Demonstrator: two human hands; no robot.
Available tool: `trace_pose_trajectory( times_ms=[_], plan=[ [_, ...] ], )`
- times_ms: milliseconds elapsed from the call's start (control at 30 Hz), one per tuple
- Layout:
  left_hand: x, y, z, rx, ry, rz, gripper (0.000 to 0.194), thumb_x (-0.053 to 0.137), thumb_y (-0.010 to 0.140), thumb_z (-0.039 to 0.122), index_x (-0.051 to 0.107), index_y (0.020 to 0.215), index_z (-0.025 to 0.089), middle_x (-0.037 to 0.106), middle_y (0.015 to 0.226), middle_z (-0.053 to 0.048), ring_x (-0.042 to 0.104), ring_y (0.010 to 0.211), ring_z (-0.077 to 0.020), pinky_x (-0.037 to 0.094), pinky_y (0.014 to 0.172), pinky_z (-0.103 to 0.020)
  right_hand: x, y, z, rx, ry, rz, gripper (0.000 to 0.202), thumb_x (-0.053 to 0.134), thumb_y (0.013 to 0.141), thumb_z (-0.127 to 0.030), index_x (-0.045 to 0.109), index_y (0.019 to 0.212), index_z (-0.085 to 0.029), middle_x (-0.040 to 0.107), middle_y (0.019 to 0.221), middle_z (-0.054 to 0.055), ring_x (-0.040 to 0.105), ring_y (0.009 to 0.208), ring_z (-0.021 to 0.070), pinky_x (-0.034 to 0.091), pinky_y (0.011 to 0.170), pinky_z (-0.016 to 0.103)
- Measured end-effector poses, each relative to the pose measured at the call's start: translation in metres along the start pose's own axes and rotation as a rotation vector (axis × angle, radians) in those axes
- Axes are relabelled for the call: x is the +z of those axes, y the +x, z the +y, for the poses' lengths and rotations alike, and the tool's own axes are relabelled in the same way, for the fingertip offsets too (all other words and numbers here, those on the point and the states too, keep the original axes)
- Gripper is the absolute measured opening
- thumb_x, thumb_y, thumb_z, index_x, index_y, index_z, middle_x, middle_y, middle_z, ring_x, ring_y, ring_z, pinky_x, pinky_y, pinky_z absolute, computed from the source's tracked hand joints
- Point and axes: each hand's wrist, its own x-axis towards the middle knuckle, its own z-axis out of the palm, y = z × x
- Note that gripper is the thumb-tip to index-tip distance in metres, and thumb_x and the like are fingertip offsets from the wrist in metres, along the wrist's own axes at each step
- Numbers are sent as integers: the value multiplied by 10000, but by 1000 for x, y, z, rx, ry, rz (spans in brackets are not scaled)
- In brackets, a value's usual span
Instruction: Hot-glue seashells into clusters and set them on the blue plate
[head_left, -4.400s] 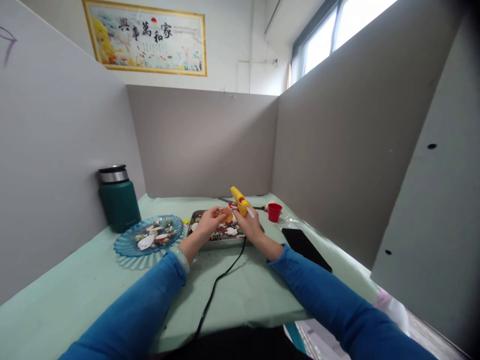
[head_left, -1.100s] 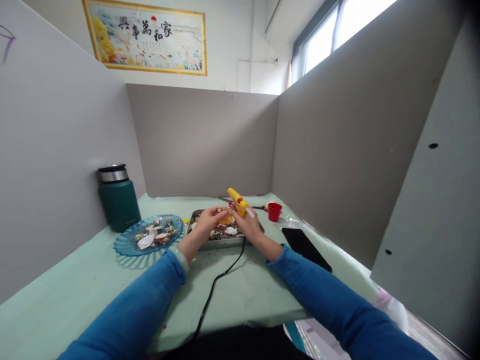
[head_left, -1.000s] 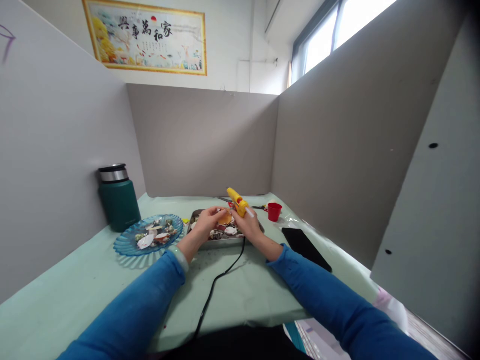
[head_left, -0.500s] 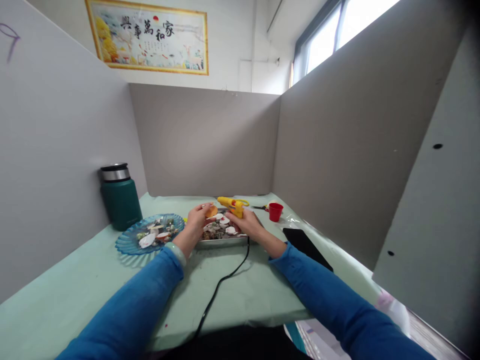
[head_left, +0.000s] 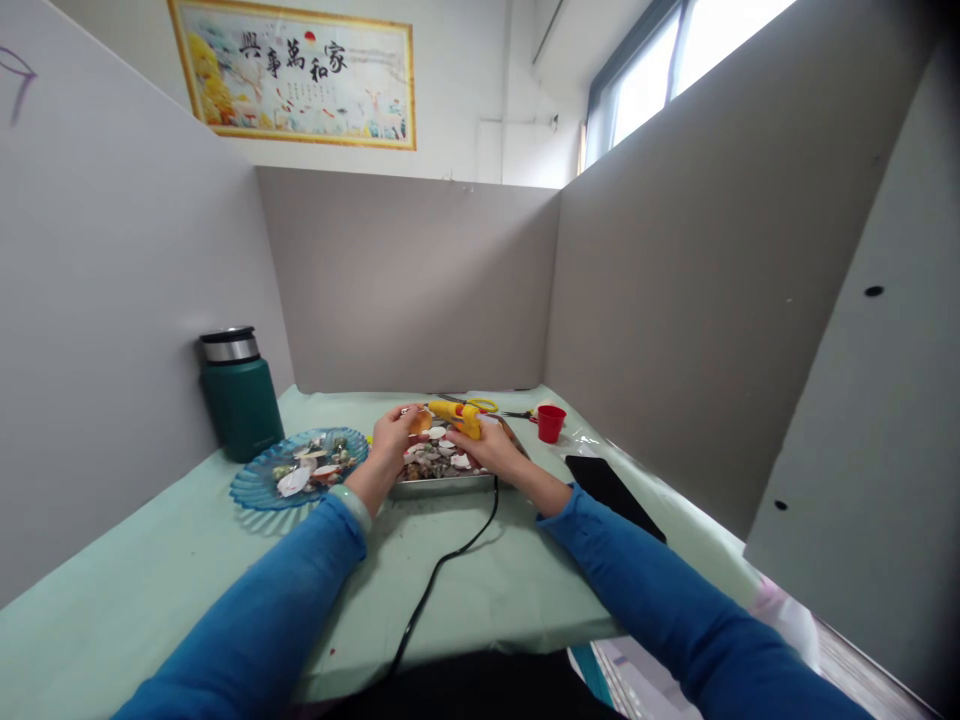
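Note:
Over a metal tray [head_left: 450, 485] of shells and small stones, my right hand [head_left: 491, 447] is closed round a yellow glue gun [head_left: 461, 414]. Its nozzle points left, close to an orange shell-like disc [head_left: 421, 421] pinched in my left hand [head_left: 388, 443]. Whether nozzle and disc touch is too small to tell. A black cord [head_left: 442, 570] runs from below my right hand to the table's front edge. White shell pieces [head_left: 437, 433] lie among the stones in the tray, partly hidden by my hands.
Left of the tray, a blue glass plate [head_left: 244, 487] holds shells, with a green flask [head_left: 241, 405] behind it. To the right are a red cup [head_left: 551, 424], scissors [head_left: 517, 414] and a black flat phone-like slab [head_left: 615, 497]. Yellow-handled scissors [head_left: 484, 404] lie behind the tray. Grey partitions [head_left: 412, 280] surround the table.
The glue gun has moved slightly left and down, bringing its nozzle nearer the orange disc. My left hand has shifted only a little.

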Motion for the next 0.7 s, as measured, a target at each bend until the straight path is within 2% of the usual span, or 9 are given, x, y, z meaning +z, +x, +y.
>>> trace_pose_trajectory(
  times_ms=[333, 700],
  plan=[
    [-1, 1, 0, 0, 1, -30, 236, 769, 660, 272, 693, 829, 125, 691, 799, -80, 640, 686, -169, 551, 521, -263, 0, 2, 6, -30, 2, -12, 317, 665, 794, -474, 625, 859, -167, 582, 601, -7, 505, 496, 117, 391, 450, 227],
    [-2, 0, -2, 8, 16, -58, 279, 799, 648, 311, 698, 835, 132, 700, 782, -71, 649, 705, -181, 556, 541, -272, 1, 2, 6, -24, 15, -10, 335, 666, 791, -508, 613, 830, -179, 565, 585, -8, 478, 469, 111, 376, 433, 230]
  ],
)
